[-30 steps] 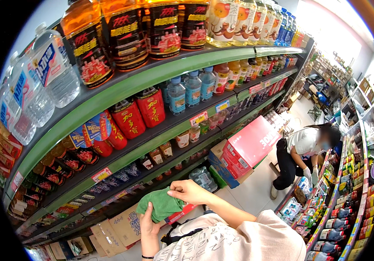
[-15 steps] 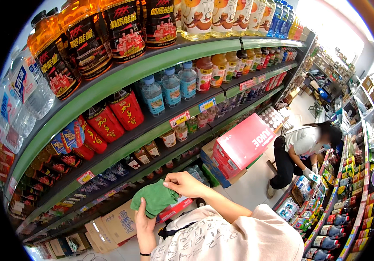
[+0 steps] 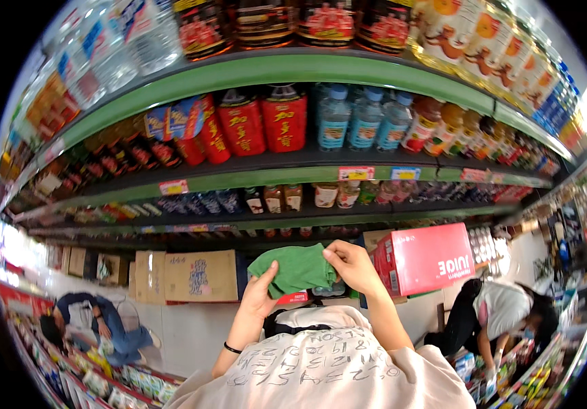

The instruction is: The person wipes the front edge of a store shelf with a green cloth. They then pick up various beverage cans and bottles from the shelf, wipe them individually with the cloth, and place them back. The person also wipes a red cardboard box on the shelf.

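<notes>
A green cloth (image 3: 295, 269), folded and a little crumpled, is stretched between my two hands in front of my chest. My left hand (image 3: 259, 290) grips its left end, the thumb lying on top. At the right end my right hand (image 3: 353, 266) pinches the cloth's upper corner between thumb and fingers. The fingers under the cloth are partly hidden. Beyond the cloth rise the drink shelves (image 3: 266, 167), with red bottles (image 3: 284, 123) and clear blue-capped bottles (image 3: 334, 123) on the middle level. Neither hand touches the shelves.
A large red carton (image 3: 430, 259) stands right of my hands. Brown cardboard boxes (image 3: 201, 276) sit on the floor to the left. One person (image 3: 106, 327) crouches at the lower left, another (image 3: 498, 313) at the lower right, both by low shelves. Large bottles (image 3: 327, 24) line the top shelf.
My view has swung left, so the shelves now face me squarely and a second person shows at the left. Both hands still hold the green cloth, which is spread wider now.
</notes>
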Demonstrator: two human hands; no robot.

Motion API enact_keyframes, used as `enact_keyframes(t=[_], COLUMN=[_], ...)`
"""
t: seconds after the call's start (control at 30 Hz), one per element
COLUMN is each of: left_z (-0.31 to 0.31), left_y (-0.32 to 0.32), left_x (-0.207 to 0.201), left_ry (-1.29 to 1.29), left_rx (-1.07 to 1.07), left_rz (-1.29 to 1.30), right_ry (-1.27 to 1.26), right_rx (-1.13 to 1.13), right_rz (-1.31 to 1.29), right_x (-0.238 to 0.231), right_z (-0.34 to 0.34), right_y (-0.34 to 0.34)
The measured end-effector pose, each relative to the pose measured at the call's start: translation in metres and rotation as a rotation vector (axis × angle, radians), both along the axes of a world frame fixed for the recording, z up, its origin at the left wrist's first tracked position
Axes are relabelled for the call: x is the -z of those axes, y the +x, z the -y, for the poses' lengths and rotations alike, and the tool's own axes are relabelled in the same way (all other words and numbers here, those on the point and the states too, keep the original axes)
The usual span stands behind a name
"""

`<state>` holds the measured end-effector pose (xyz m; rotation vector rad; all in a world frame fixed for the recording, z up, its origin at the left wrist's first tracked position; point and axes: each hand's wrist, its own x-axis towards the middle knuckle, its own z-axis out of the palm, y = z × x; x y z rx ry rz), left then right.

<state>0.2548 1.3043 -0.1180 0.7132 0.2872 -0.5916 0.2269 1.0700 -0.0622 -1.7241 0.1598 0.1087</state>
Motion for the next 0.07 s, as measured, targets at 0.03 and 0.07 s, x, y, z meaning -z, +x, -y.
enact_keyframes(t=[0.03,0.07], left_z=[0.0019,0.0020], left_y=[-0.0029,-0.0071], left_x=[0.0005,0.0008], left_ry=[-0.008,0.003], left_rx=[-0.009,-0.029], left_rz=[-0.015,-0.027], right_ry=[0.014,-0.022], right_rx=[-0.005,-0.031], right_rz=[-0.006,-0.007], right_x=[0.0027,0.0036], right_z=[0.0032,0.0055], right_y=[0.0009,0.0021])
